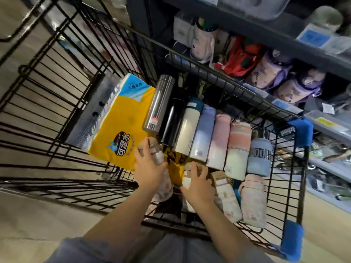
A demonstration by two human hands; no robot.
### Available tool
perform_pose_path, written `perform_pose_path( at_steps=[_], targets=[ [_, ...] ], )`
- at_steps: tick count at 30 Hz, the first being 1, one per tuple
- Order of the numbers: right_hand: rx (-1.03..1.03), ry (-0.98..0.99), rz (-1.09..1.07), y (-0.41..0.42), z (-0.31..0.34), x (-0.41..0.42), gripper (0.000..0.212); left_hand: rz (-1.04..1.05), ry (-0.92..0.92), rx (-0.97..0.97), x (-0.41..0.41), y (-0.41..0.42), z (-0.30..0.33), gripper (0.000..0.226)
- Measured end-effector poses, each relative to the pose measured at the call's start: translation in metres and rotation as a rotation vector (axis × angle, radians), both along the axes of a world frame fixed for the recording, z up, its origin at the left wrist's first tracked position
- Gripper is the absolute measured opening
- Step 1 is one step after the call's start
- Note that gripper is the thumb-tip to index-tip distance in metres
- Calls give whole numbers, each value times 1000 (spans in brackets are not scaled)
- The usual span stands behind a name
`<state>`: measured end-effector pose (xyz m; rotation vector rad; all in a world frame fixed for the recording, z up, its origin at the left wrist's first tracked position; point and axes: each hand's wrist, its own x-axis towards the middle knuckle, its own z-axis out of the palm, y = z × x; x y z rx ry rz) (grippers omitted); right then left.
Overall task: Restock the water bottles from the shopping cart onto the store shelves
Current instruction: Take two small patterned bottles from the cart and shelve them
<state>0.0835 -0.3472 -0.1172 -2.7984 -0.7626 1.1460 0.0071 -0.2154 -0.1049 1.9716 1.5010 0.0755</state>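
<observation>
While both arms reach down into the black wire shopping cart, looks like the pick-up step, nothing yet shelved. Lying along the cart's near edge: a pale pink clear-bodied bottle with a beige cap under the left hand, and a white bottle with a tan cap under the right hand. Probably light if empty, stiff plastic, smooth and rather slippery; best taken round the mid-body rather than by the cap or its strap. Left fingers curled round the pink bottle's upper body, clamped on it, thumb on the far side. Right fingers spread apart, laid on the white bottle's shoulder, touching but not closed. Further in, a row of slim flasks side by side, from a steel grey flask to a pink-banded tumbler, toward the cart's right edge; beside them a yellow tissue pack. Dark store shelves just beyond the cart's far-right edge.
</observation>
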Motion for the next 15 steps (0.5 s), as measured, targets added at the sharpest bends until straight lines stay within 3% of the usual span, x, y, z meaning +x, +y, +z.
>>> perform_pose_path(
  at_steps=[7,15],
  targets=[
    [8,13,9,3,-11,-5,101,-35,-36,37,-11,14,3,102],
    [269,117,216,-3,-18,0,99,5,-46,-21,-11,19,6,103]
  ],
)
